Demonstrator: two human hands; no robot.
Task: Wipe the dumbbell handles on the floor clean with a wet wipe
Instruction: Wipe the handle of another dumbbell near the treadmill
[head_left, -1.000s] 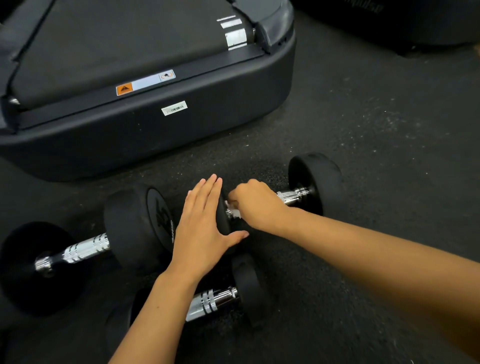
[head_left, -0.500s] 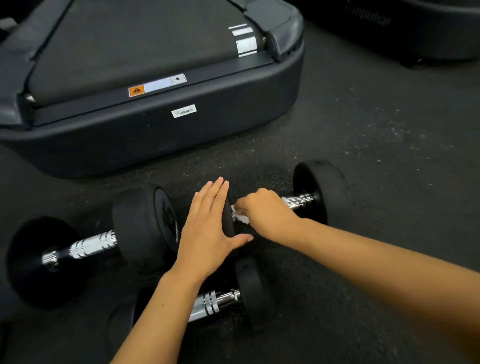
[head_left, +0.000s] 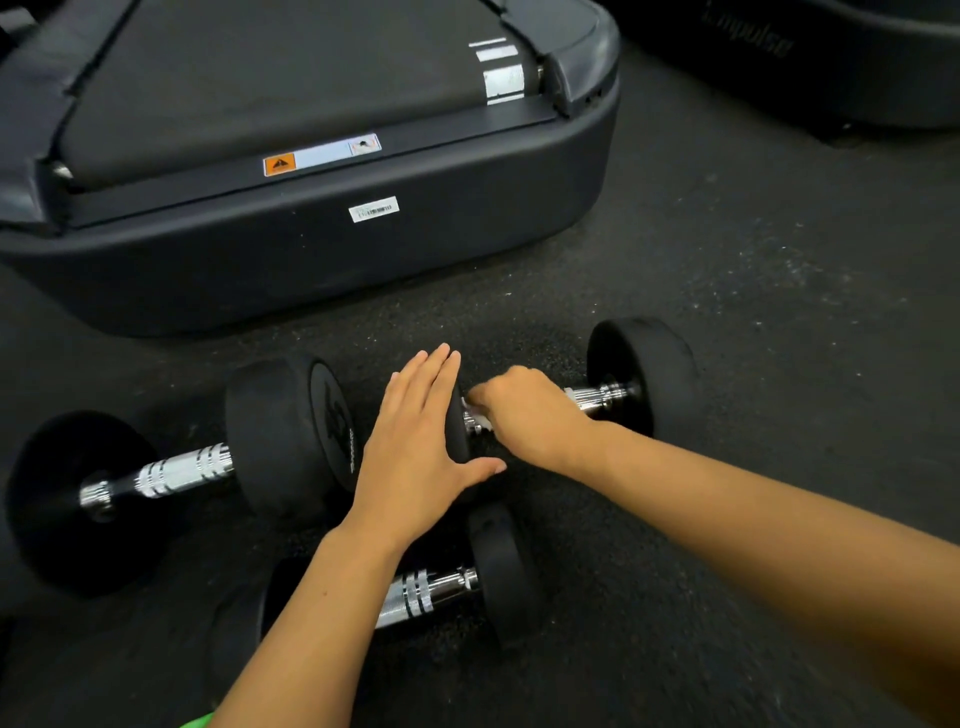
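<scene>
We wipe far dumbbell handle (head_left: 597, 400): right hand (head_left: 530, 415) curls round it, pinching wet wipe (head_left: 475, 410). Left hand (head_left: 421, 447) flat, bracing weight head. Next: rub toward right head; two near dumbbells likely remain.

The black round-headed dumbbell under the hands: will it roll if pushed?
Probably: the black round-headed dumbbell has round heads, and the left hand lies flat against one. Its chrome handle looks smooth, perhaps slippery when wet. Likely heavy.
</scene>
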